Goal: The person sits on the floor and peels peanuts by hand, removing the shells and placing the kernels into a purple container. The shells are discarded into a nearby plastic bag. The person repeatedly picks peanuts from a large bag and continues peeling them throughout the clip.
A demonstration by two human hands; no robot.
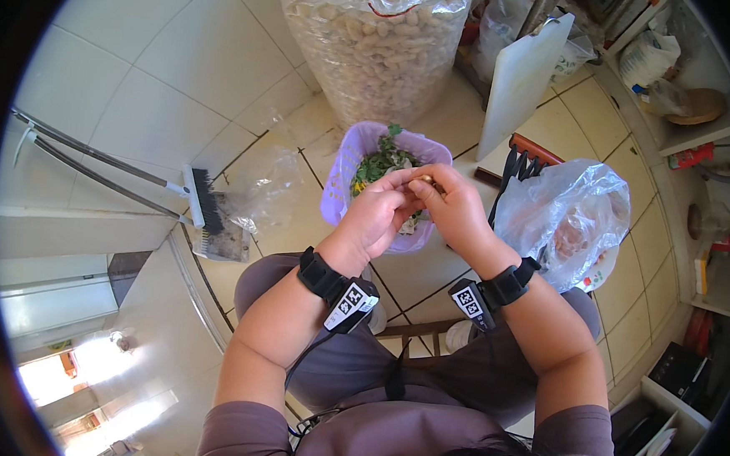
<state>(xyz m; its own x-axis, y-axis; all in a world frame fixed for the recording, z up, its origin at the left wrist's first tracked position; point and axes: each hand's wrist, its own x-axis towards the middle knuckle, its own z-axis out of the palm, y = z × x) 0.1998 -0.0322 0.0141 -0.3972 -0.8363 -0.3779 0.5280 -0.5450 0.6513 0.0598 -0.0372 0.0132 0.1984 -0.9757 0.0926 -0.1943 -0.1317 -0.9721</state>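
Both hands meet above a purple plastic basket (341, 182) that holds green leaves and scraps (375, 166). Between the fingertips of my right hand (451, 199) shows a small brown thing, likely a peanut (428, 179). The fingers of my left hand (382, 210) touch those of my right; whether they also grip the small thing is hidden. Beyond the basket stands a large clear plastic sack of unshelled peanuts (388, 60). To the right, a clear plastic bag (567, 209) with pinkish contents lies on a plate (603, 274) with a printed rim.
A broom (202, 199) and dustpan (226, 238) stand at the left, beside a crumpled clear film (273, 185). A white cutting board (524, 81) stands upright at the upper right, near a small rack with black straps (532, 153). Shelves (708, 145) line the right side.
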